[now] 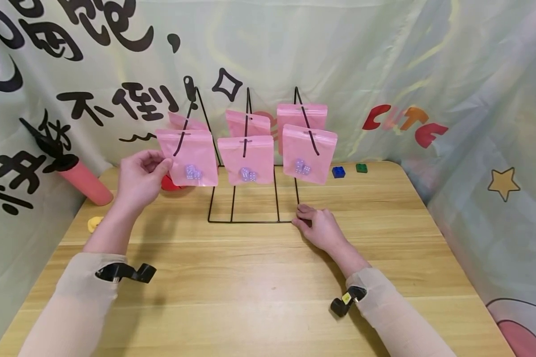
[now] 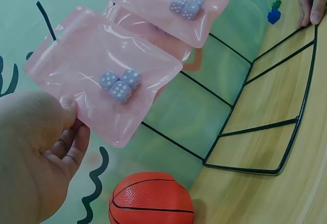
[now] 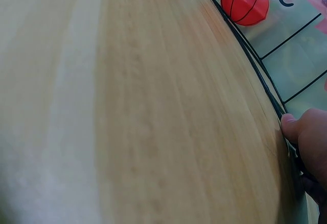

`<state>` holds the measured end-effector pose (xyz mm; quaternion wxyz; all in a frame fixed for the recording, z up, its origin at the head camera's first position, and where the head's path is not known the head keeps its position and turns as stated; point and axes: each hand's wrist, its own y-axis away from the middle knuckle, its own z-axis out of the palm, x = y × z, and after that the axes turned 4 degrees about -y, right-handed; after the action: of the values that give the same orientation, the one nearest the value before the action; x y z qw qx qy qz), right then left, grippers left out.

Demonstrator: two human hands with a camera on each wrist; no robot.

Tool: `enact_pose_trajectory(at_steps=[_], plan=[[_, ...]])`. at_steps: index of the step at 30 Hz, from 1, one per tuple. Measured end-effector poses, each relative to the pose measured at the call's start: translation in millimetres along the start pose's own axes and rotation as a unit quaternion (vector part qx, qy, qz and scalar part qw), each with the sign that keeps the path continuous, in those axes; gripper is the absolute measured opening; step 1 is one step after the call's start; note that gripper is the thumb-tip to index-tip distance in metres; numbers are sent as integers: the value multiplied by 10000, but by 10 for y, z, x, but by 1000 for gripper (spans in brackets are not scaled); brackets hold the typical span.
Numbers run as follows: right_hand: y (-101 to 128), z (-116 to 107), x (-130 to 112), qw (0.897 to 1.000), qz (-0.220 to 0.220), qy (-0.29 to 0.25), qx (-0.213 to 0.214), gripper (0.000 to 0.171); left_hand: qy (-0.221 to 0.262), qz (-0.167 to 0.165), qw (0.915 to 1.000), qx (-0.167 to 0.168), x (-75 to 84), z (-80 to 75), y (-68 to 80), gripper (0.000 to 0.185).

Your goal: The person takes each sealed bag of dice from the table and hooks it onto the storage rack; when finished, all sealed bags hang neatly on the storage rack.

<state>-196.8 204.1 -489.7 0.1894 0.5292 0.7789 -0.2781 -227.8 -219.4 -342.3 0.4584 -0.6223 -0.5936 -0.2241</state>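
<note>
A black wire display rack stands on the table, with several pink zip bags hung on its prongs in front and back rows. My left hand pinches the side edge of the front left bag; light purple dice show through its film. Beside it hang the front middle bag and the front right bag, also with dice inside. My right hand grips the front right corner of the rack's base, thumb on the wire in the right wrist view.
A small red basketball lies behind the left bag. At the left are a pink vase with a black top and a yellow object. Blue and green bricks sit at the back right, before a printed cloth.
</note>
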Motion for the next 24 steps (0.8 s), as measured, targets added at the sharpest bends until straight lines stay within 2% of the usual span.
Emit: enact_pose_trajectory(at_steps=[6,24], plan=[[-3,-1,-2,10000,-46,8,39,38,52,-130,9999,12,9,16,-24,25],[-44,-6,13,10000,11,-12,-8,39,304,-182,9994,-28,-31,25,-19,26]])
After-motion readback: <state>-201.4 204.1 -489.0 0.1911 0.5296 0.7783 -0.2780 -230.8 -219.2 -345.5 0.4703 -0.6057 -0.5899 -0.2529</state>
